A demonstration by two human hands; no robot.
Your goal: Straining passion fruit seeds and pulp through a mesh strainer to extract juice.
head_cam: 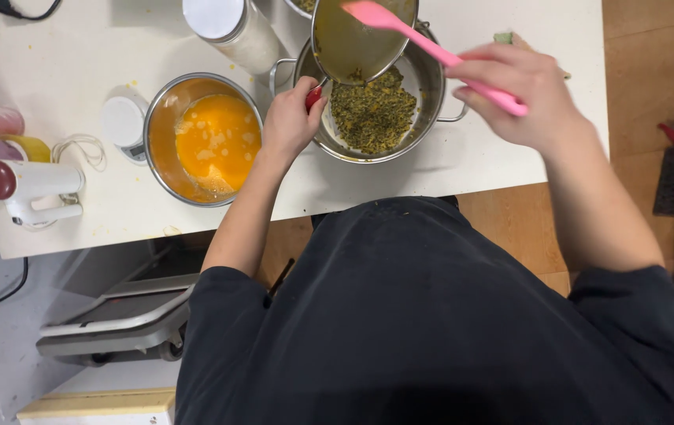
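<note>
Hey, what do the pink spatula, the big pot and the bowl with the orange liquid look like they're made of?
Pink spatula: probably silicone or soft plastic, with a matte, uniform colour and no shine.
Big pot: looks like stainless steel, with a brushed silver wall, a bright rim and loop side handles.
Bowl holding the orange liquid: also seems to be stainless steel, with a thin silver rim and a reflective inner wall.

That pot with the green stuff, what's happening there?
A person tips a small pan over the steel pot, holding its red handle in the left hand. The right hand holds a pink spatula reaching into the pan. A greenish crumbly mix lies in the pot. A bowl of orange liquid sits beside it.
</note>
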